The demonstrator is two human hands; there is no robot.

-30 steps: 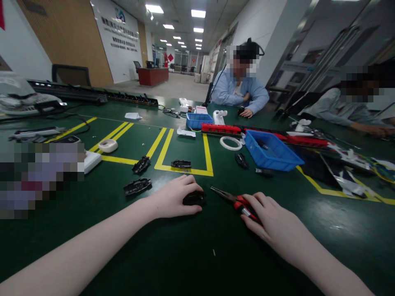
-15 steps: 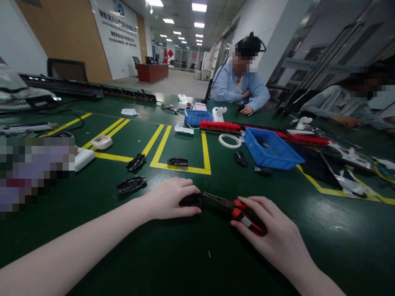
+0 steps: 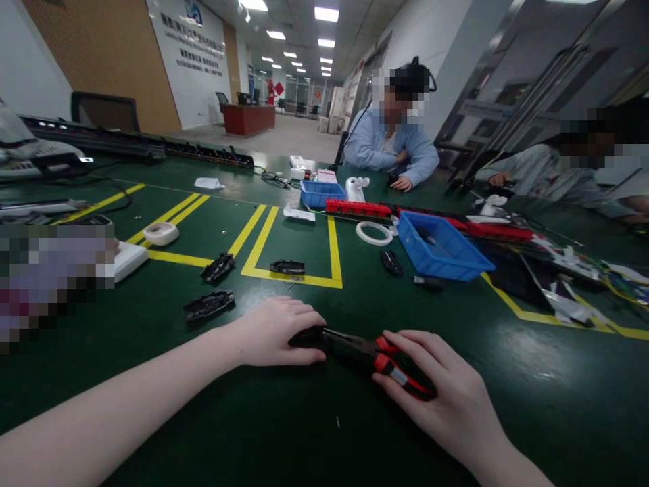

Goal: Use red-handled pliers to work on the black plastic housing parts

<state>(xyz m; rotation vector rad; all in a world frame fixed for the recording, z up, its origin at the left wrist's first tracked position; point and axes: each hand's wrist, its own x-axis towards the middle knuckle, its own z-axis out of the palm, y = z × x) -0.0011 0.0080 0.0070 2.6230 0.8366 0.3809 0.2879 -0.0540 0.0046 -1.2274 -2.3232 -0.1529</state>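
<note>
My left hand (image 3: 284,333) is closed on a black plastic part (image 3: 307,336), holding it low over the green table (image 3: 243,419). My fingers hide much of that part. In my right hand (image 3: 441,379) are long-nose pliers (image 3: 388,362) with red and black handles. Their jaws point left and the tips meet the right end of the black part; whether they grip it I cannot tell. Similar black parts lie beyond my left hand: one part (image 3: 209,306) close to the wrist, another part (image 3: 218,267) behind it, and a third part (image 3: 287,266) on the yellow tape.
A blue bin (image 3: 443,247) stands right of centre, with a white tape roll (image 3: 374,233) and small black pieces (image 3: 391,262) beside it. Farther back are a smaller blue tray (image 3: 323,193) and a long red strip (image 3: 359,208). Two people sit across the table.
The pliers' tips have moved left and now meet the black part; before, they were just off its right end. The view has shifted slightly.
</note>
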